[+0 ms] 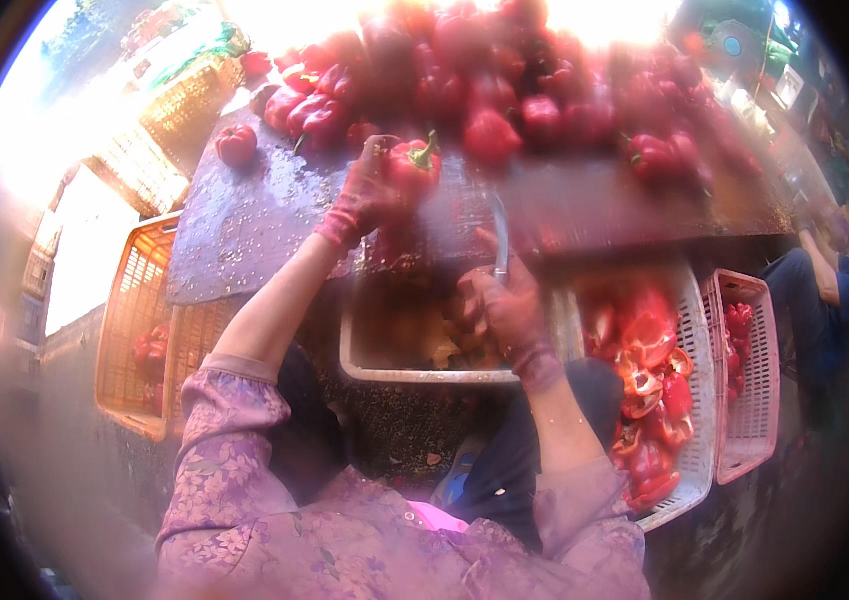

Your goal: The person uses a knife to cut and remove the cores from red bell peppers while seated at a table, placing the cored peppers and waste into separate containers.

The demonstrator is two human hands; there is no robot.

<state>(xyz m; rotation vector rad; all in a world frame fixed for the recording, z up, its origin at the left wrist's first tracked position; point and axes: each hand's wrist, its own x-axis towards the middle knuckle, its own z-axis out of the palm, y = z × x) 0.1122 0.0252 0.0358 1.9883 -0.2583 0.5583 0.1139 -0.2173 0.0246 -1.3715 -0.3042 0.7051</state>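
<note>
My gloved left hand [373, 191] grips a whole red bell pepper [415, 166], its green stem facing up, over the near part of the table. A knife [500, 229] with a curved metal blade is held in my gloved right hand [503, 296], blade pointing away from me. Below that hand sits a pale-rimmed plastic container [424, 374] with blurred scraps inside. Many whole red peppers [490, 135] are heaped along the far side of the wet table [244, 225]; a single one [236, 145] lies apart at the left. The view is hazy, and the heap is partly blurred.
At my right, a white perforated crate [703, 420] holds cut red peppers [649, 390]. Beyond it is a pink crate [766, 427] with red peppers. Orange crates [111, 330] stand at the left, with red pieces in one. Another person [829, 292] sits at the far right.
</note>
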